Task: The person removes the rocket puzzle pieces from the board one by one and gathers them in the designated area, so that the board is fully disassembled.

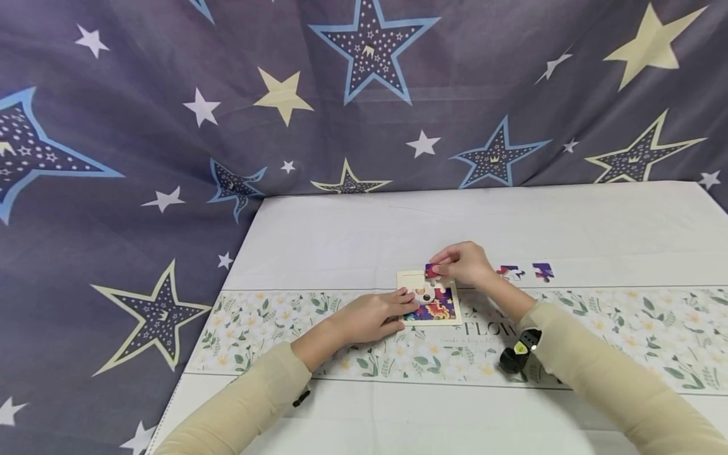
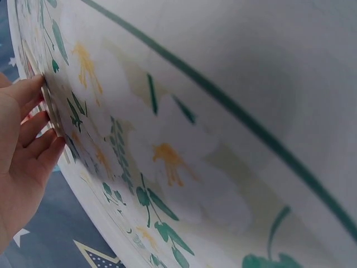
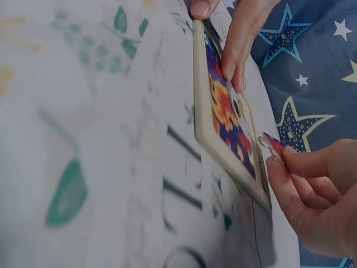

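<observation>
The fingers of the right hand were drawn together, thumb against fingertips, pinching a puzzle piece held tilted at the far edge of the puzzle tray, right of that edge's middle; whether it touched the tray could not be told. The tray looked nearly square, with no clear long axis, and the piece's own was hard to read. The right hand was the nearer to that edge. The left hand, its fingers nearly straight, rested on the tray's left side, covering some of the picture but apart from the pinched piece. Right of the tray, past the right hand, lay loose pieces; a flowered cloth spread beneath the tray.
</observation>
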A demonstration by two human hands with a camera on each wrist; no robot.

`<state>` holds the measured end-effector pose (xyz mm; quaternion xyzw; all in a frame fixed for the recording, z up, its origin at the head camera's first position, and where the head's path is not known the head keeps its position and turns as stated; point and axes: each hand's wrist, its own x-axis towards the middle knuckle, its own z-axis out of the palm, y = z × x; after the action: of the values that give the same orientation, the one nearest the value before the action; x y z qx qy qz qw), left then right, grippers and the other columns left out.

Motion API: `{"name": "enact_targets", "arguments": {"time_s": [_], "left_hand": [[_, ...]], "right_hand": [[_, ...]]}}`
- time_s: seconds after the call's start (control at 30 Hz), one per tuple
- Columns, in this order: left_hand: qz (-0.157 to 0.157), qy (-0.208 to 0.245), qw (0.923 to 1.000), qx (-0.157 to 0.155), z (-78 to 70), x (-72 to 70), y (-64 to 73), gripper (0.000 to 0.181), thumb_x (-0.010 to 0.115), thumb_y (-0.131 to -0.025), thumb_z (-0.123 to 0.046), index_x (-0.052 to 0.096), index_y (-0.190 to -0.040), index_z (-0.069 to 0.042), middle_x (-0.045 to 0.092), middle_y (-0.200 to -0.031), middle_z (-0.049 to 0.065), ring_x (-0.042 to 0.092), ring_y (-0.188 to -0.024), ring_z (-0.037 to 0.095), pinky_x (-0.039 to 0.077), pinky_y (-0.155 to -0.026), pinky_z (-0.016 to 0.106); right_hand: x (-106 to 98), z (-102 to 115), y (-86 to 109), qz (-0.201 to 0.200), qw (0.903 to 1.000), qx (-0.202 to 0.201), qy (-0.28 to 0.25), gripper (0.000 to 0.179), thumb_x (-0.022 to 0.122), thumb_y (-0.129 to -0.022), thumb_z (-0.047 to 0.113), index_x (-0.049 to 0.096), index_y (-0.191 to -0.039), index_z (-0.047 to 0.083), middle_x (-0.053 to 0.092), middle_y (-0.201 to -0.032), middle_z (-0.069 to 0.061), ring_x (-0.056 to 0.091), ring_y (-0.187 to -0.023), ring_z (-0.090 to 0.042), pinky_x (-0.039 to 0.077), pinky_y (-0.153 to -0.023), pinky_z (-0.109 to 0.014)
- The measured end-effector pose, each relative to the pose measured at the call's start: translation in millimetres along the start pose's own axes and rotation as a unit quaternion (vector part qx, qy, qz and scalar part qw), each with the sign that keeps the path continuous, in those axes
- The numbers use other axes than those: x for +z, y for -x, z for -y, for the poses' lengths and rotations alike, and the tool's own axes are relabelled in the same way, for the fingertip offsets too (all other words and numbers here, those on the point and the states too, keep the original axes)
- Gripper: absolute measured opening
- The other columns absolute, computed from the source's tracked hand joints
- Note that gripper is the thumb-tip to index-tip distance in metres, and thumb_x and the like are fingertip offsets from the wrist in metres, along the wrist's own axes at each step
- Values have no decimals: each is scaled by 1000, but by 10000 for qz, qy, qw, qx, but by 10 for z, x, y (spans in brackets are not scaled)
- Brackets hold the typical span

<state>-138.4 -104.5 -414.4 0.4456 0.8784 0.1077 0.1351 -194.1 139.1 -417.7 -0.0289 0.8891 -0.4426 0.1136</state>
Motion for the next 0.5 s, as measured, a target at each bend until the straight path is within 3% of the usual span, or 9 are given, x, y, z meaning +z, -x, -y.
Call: {"name": "enact_targets", "arguments": {"time_s": [0.5], "left_hand": [[-71, -40, 10000, 55, -11, -6, 13, 47, 52, -100, -31, 47, -143, -16, 41, -152, 4, 35, -144, 20, 38, -115, 37]], "right_hand": [[-271, -282, 114, 190, 9997, -99, -101, 22, 71, -86, 17, 73, -104, 3, 75, -89, -10, 69, -69, -11, 54, -70, -23]]}}
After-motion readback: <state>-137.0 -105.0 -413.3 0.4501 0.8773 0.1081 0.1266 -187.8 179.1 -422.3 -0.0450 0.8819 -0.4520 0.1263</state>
